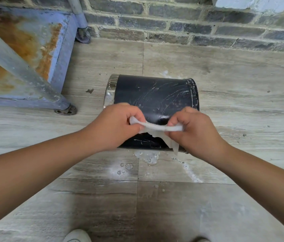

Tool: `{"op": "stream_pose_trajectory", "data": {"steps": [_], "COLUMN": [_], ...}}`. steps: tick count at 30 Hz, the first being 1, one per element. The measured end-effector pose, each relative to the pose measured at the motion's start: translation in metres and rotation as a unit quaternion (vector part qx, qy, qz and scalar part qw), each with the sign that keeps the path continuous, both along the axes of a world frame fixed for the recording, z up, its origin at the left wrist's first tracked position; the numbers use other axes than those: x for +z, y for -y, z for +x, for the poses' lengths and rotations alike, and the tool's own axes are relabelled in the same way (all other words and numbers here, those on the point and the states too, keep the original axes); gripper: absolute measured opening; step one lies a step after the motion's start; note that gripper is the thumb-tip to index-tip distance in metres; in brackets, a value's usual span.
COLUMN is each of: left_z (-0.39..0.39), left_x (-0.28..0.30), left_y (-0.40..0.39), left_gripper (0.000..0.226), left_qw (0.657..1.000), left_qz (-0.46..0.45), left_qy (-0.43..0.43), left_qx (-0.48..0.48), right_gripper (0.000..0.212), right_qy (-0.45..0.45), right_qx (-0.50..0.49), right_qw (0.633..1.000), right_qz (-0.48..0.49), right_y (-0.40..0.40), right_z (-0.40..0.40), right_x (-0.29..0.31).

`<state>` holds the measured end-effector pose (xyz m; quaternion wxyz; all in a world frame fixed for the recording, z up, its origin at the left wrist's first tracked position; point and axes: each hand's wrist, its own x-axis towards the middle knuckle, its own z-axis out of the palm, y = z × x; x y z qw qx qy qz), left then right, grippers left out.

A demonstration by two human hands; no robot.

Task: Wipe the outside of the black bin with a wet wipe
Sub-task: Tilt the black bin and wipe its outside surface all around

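Stretching crumpled white wet wipe (157, 127) between left hand (115, 126) and right hand (193, 130), both grips pinching it | black cylindrical metal bin (155, 95) on its side on wood-look tile floor (155, 206) | streaky, soapy smears remaining, looks maybe halfway

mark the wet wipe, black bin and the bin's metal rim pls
wet wipe (157, 126), head view, on the strip stretched between both hands
black bin (155, 95), head view, on its scuffed upper side wall
metal rim (110, 88), head view, on the shiny band at the bin's left end
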<state>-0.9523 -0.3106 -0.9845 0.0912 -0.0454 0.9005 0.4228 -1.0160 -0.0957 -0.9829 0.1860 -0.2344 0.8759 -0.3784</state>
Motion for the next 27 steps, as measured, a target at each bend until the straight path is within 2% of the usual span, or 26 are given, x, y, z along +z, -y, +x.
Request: {"op": "stream_pose_trajectory", "data": {"steps": [2, 5, 10, 12, 14, 17, 27], "left_z": [-0.011, -0.042, -0.118, -0.133, -0.134, -0.118, -0.034], "left_x": [0.001, 0.002, 0.004, -0.002, -0.016, -0.037, -0.035], "left_y": [0.006, 0.015, 0.027, 0.031, 0.037, 0.043, 0.042], "left_gripper": [0.018, 0.022, 0.009, 0.008, 0.009, 0.012, 0.008], "left_qw": [1.000, 0.998, 0.975, 0.971, 0.975, 0.981, 0.949], "left_qz": [0.007, -0.006, -0.032, -0.056, -0.087, -0.128, -0.190], "left_qy": [-0.021, -0.061, -0.192, -0.206, -0.185, -0.144, -0.175], "left_qx": [0.008, 0.014, 0.108, 0.108, 0.081, 0.028, -0.179], "right_gripper": [0.024, 0.020, 0.022, 0.025, 0.039, 0.038, 0.039], "right_qy": [-0.024, -0.068, -0.188, -0.227, -0.228, -0.178, -0.202], "right_qx": [0.017, 0.034, -0.009, -0.013, 0.028, 0.118, 0.230], "right_qw": [0.999, 0.997, 0.982, 0.974, 0.971, 0.965, 0.944], "right_qz": [0.016, 0.024, -0.014, 0.012, 0.071, 0.150, 0.120], "right_y": [0.003, 0.011, 0.038, 0.048, 0.054, 0.051, 0.012], "right_z": [-0.015, -0.053, -0.121, -0.136, -0.142, -0.131, -0.075], "right_x": [0.002, 0.005, 0.002, -0.007, -0.021, -0.043, -0.041]}}
